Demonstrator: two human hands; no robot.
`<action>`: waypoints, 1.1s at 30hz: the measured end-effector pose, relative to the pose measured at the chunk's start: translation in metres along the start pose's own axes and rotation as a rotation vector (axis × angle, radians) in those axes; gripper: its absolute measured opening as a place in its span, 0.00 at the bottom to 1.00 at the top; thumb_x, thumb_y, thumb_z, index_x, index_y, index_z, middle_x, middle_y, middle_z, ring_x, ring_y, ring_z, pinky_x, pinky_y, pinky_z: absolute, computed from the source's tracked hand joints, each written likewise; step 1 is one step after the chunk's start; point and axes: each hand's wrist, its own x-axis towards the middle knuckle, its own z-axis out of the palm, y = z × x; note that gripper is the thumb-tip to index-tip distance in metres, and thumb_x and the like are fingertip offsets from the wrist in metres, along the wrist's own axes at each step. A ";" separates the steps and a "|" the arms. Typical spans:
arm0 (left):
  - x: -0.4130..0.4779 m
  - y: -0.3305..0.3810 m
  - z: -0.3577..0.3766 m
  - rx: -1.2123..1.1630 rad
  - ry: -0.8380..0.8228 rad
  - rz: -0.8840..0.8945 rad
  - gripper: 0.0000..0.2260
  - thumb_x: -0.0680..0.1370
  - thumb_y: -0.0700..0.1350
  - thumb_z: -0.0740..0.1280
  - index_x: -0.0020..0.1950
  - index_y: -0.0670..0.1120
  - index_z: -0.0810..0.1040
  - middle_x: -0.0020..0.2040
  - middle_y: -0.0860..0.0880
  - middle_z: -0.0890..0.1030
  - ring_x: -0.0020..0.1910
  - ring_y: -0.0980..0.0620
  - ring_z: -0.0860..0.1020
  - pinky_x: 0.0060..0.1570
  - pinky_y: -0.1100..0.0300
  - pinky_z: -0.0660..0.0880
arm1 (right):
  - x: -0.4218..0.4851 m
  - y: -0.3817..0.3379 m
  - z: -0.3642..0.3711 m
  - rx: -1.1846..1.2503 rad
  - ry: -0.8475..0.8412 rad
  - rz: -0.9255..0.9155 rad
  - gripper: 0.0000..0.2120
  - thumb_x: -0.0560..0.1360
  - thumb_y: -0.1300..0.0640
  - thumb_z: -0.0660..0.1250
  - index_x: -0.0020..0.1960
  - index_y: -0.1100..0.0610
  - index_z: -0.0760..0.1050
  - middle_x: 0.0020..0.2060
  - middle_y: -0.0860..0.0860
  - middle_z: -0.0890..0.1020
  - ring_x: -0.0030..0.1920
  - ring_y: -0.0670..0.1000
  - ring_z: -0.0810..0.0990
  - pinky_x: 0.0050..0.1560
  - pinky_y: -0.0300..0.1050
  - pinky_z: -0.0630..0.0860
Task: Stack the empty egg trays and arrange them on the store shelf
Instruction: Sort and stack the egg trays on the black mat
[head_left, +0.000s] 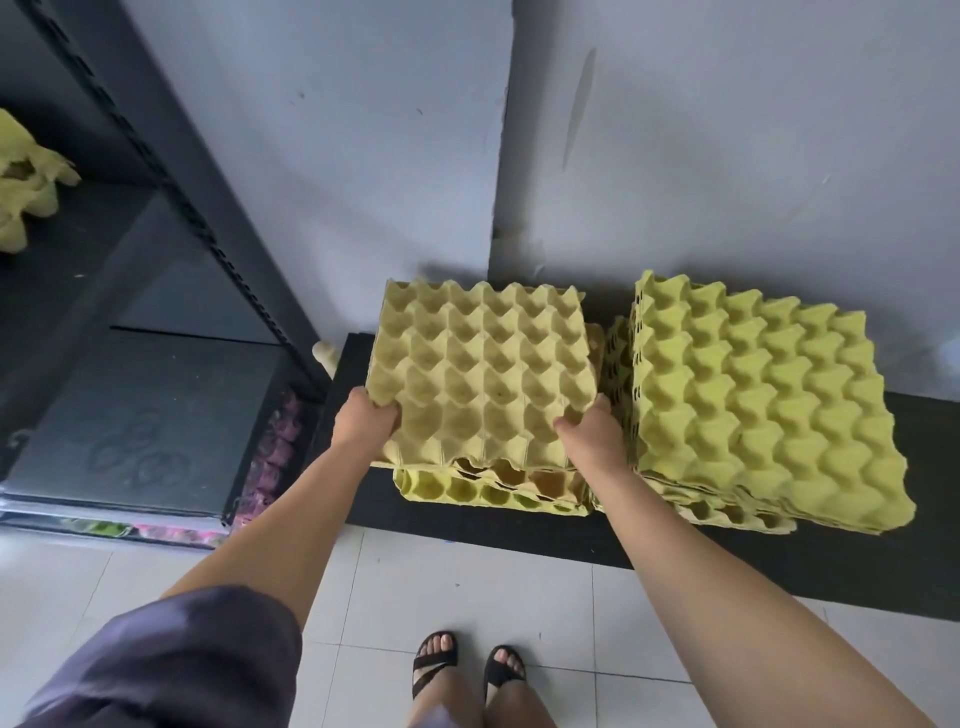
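Grey wall (727, 156) fills the upper field, and pale floor tiles (467, 587) fill the lower. A dark metal store shelf (171, 171) stands at the left against the wall. A low black platform (519, 525) runs along the foot of the wall to the right of the shelf.

On the platform's right part I note a tall stack of yellow-green trays (769, 405), domes up and leaning slightly. Just left of it, raised above the platform, is the held egg tray (483, 369), cups up. It may be a thin batch, but I cannot tell the count. Directly below it a low stack of trays (488, 493) lies on the platform, with its near edge showing under the held tray.

A dark box (145, 415) sits on the shelf's lower level. A few crumpled yellow trays (26, 176) rest on a higher level at the far left.

The left grip (363, 421), a bare hand, is closed around the held tray's near-left corner, thumb on top and fingers beneath. The right grip (592, 431) is closed around the near-right corner in the same way, just beside the tall stack. The tray spans the gap between the two grips and extends away from them toward the wall.

Two feet in black sandals (435, 660) stand on the tiles, short of the platform.
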 end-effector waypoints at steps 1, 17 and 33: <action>-0.002 0.003 -0.001 -0.013 0.018 0.011 0.15 0.73 0.45 0.64 0.58 0.39 0.72 0.48 0.43 0.79 0.47 0.42 0.78 0.44 0.52 0.74 | -0.001 -0.002 -0.002 0.012 0.018 -0.008 0.30 0.77 0.54 0.64 0.73 0.62 0.56 0.56 0.59 0.78 0.52 0.60 0.80 0.47 0.48 0.77; -0.108 0.102 -0.113 -0.151 0.082 0.293 0.16 0.76 0.47 0.63 0.59 0.39 0.72 0.51 0.44 0.79 0.50 0.43 0.77 0.46 0.53 0.73 | -0.112 -0.090 -0.148 0.178 0.253 -0.142 0.19 0.67 0.50 0.66 0.53 0.60 0.72 0.49 0.60 0.78 0.44 0.60 0.80 0.39 0.47 0.76; -0.247 0.080 -0.217 -0.309 0.307 0.537 0.24 0.70 0.60 0.67 0.58 0.45 0.73 0.55 0.45 0.76 0.53 0.46 0.76 0.53 0.47 0.76 | -0.255 -0.118 -0.201 0.297 0.413 -0.551 0.30 0.73 0.53 0.66 0.74 0.54 0.63 0.63 0.57 0.70 0.60 0.57 0.74 0.56 0.48 0.71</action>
